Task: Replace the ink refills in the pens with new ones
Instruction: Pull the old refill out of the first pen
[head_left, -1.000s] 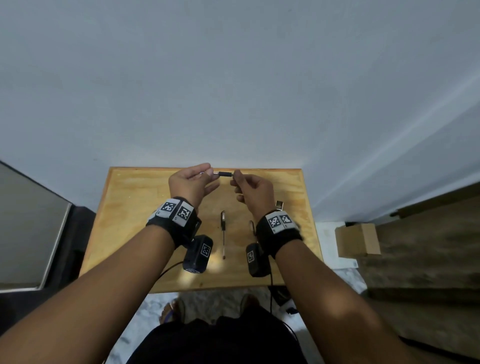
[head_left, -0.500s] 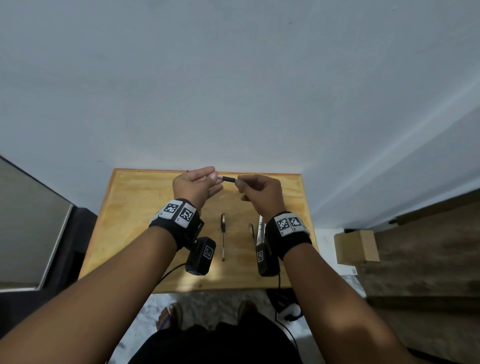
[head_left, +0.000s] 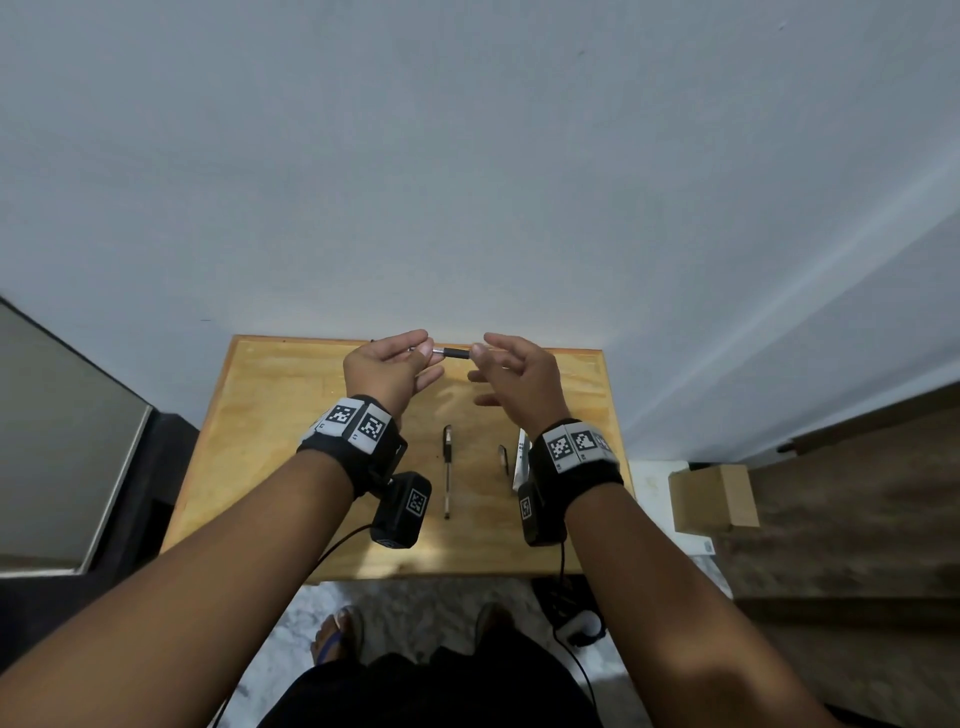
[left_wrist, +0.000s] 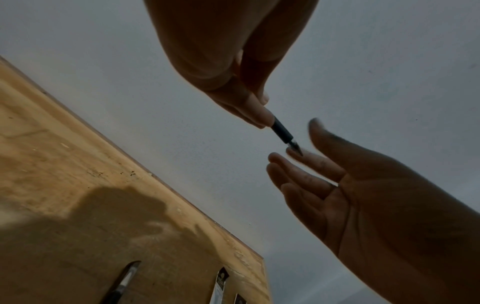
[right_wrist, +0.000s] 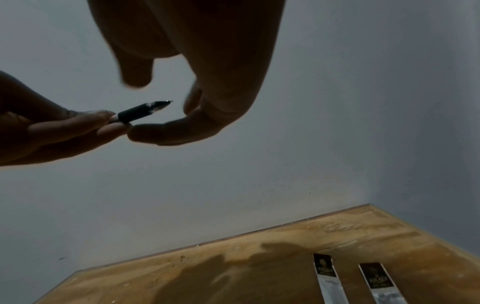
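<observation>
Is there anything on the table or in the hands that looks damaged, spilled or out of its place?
Nothing stands out. The left hand pinches an uncapped pen; the right hand is open beside its tip. Another pen and two refill packets lie straight on the table.

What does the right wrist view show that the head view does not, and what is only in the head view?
Only the right wrist view shows the pen's bare metal tip and two refill packets side by side on the table.

Only the head view shows a capped pen lying on the table, a loose cap, both wristbands and a cardboard box on the floor.

Both show the left hand pinching the pen above the table, and the right hand open next to its tip, not gripping it.
</observation>
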